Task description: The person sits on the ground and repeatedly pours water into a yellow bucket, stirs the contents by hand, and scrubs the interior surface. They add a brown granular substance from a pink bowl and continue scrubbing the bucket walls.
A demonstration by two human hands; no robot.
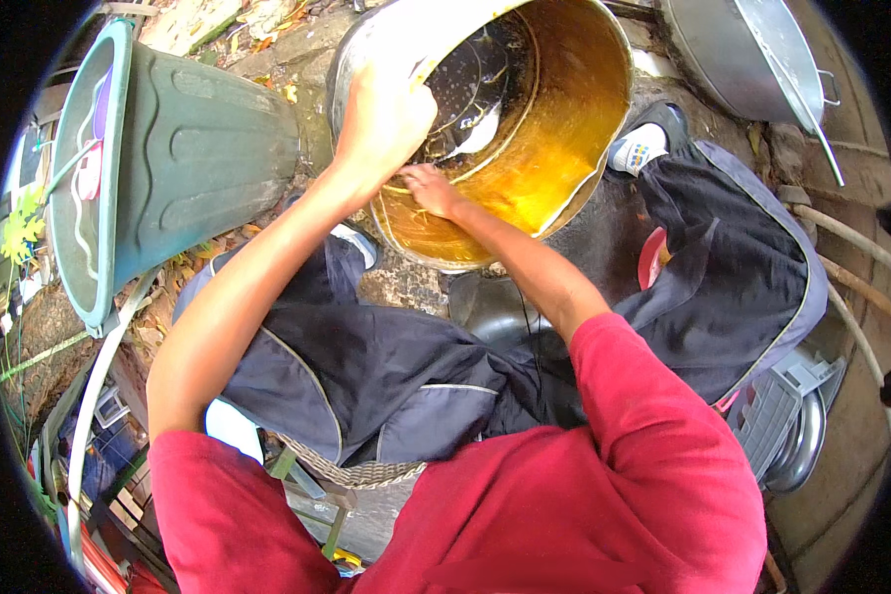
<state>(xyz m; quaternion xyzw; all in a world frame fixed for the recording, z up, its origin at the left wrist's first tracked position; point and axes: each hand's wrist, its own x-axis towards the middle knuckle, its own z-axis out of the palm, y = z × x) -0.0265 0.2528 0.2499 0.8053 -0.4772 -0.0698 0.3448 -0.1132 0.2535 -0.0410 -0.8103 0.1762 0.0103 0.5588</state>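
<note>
A large metal pot [583, 104] leans towards me between my feet, its inner wall golden-brown and shiny. Dark liquid [457, 82] with bright reflections covers part of its bottom. My left hand [387, 111] is closed around the pot's rim on the left side. Inside, against the near lower wall, my right hand [434, 191] is slightly blurred, with its fingers pressed near the surface. Whether it holds a small scrubber or nothing is not clear. The far rim is washed out by glare.
A green plastic bin [208, 141] with colourful items inside stands at left. Another metal pot [720, 59] with a thin rod [824, 145] is at upper right. Hoses [854, 282], a grey plastic crate [772, 416] and metal bowls [805, 445] lie right. A wicker seat [356, 471] is under me.
</note>
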